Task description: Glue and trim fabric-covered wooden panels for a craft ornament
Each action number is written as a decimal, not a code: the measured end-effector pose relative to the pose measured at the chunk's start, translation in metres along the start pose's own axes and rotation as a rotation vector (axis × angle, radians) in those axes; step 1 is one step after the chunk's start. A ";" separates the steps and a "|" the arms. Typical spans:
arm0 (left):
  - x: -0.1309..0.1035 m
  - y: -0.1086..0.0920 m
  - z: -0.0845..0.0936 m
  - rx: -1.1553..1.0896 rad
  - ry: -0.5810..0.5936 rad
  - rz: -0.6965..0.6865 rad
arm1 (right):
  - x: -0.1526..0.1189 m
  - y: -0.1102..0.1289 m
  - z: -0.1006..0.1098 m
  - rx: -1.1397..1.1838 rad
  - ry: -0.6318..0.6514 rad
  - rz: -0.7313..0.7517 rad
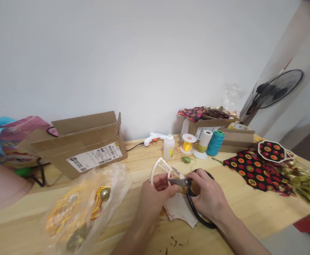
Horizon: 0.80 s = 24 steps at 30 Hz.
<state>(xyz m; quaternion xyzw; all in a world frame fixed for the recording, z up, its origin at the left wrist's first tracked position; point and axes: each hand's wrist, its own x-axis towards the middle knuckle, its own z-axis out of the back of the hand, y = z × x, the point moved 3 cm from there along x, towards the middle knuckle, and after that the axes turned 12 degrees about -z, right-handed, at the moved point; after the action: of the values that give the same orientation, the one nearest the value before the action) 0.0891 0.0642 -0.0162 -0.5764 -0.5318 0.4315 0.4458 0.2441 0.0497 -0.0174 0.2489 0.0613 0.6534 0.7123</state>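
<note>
My left hand (159, 191) is closed on a small white openwork frame (162, 164), which has a lattice at its top and curved edges. In my right hand (209, 194) is a pair of black-handled scissors (181, 182). Their blades are apart and lie at the frame's right side, close to my left fingertips; whether they touch it I cannot tell. Beneath my hands a pale cut piece (183, 210) with a curved lower edge lies on the table. Dark scraps (174, 241) are scattered in front of it.
Behind my hands stand a glue bottle (169, 147), a yellow thread spool (187, 144), a teal thread cone (215, 143) and a white glue gun (154, 138). An open cardboard box (91, 148) and a plastic bag (91, 205) are left; patterned fabric (253, 171) lies right.
</note>
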 end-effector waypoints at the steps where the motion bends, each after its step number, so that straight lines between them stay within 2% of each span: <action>1: 0.000 0.000 0.000 0.007 -0.003 0.004 | -0.001 0.001 0.000 -0.017 0.002 0.005; 10: 0.002 0.000 0.001 0.080 -0.036 -0.001 | -0.001 0.007 0.002 -0.113 0.001 0.003; 17: -0.002 0.004 -0.005 0.096 -0.070 0.037 | -0.001 -0.001 0.001 -0.069 -0.020 -0.130; 24: -0.003 0.004 -0.006 0.076 -0.059 0.034 | -0.001 0.000 0.001 -0.009 -0.003 -0.095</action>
<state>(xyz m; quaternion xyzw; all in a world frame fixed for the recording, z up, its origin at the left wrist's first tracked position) 0.0955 0.0604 -0.0183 -0.5550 -0.5182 0.4755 0.4442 0.2446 0.0485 -0.0173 0.2436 0.0692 0.6189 0.7436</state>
